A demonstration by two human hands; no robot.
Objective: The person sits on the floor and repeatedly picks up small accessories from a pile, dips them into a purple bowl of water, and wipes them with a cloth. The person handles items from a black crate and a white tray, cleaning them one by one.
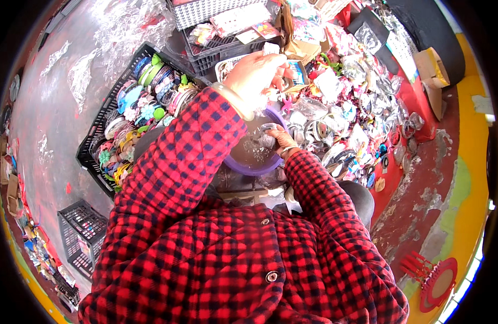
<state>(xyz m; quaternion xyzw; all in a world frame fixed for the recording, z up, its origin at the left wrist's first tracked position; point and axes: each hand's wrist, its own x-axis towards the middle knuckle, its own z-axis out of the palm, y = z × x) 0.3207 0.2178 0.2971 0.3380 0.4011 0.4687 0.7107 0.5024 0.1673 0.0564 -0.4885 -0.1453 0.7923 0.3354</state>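
A purple basin (252,168) stands in front of me, with a murky greyish inside and small pale specks in it. At its right rim, my right hand (284,140) is closed on a greyish crumpled wad (267,137), whose kind I cannot make out. My left hand (255,76) is raised beyond the basin's far side, its back toward me. Its fingers are curled, and whatever they hold is hidden. A pale band (232,99) circles the left wrist.
To the left, a black crate (92,141) is packed with colourful headbands. A heap of wrapped hair accessories (340,113) spreads on the right. Stacked crates (197,15) stand at the back, near an open cardboard box (302,49). A smaller black crate (82,227) sits at lower left.
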